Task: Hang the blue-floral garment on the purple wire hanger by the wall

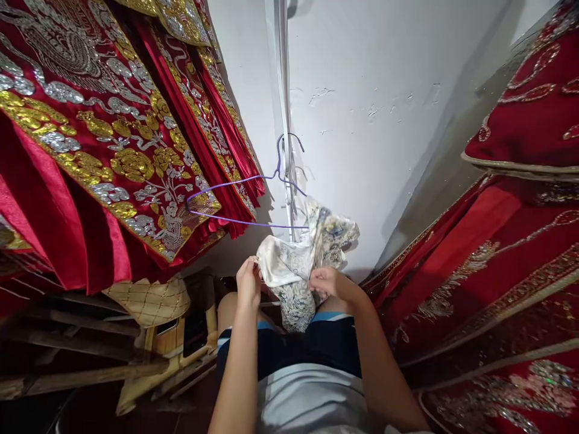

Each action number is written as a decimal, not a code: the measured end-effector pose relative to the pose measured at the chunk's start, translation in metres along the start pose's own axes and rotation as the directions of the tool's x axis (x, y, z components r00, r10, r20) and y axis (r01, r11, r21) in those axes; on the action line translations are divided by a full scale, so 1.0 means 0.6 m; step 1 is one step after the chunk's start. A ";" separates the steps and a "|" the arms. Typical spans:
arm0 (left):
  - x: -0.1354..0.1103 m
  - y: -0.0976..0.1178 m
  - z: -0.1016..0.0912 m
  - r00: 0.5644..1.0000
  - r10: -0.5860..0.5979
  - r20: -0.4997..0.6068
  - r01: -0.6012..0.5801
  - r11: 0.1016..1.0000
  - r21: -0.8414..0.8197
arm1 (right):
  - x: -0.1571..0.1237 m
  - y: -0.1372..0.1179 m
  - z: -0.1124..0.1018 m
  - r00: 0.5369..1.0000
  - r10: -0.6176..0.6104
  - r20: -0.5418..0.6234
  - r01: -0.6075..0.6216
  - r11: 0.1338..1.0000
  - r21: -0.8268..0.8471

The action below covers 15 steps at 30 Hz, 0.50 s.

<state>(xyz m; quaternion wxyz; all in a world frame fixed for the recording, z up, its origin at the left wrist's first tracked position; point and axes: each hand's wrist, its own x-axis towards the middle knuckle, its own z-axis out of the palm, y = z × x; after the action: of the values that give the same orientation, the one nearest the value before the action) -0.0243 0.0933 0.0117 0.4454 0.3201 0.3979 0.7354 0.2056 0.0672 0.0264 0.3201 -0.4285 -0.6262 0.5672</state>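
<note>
Left hand (248,278) pinches the edge of the patterned cloth (302,259); right hand (324,281) grips its bunched middle, fingers curled tight; purple wire hanger (239,202) (on the wall) hangs at eleven o'clock of the cloth.

Text: none readable.
Robes (113,150): gold and silver embroidery, no letters.
Cloth (294,265): printed pattern, no words.

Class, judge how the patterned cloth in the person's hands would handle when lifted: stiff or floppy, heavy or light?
Probably floppy: the patterned cloth bunches and folds between the left hand and right hand, its lower end sagging. Likely light: a fingertip pinch holds one edge. Its faint sheen hints it may slip.
</note>
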 end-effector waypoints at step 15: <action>-0.082 0.080 0.048 0.578 -0.071 0.813 -0.455 0.799 0.393 | -0.027 -0.088 0.024 0.908 -0.164 0.385 0.183 0.983 -0.012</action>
<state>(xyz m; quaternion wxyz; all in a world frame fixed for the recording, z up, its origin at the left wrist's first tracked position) -0.0001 0.0432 0.0613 0.3714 0.7724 0.3158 0.4070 0.1904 0.0470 0.0774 0.2306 -0.2599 -0.7255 0.5941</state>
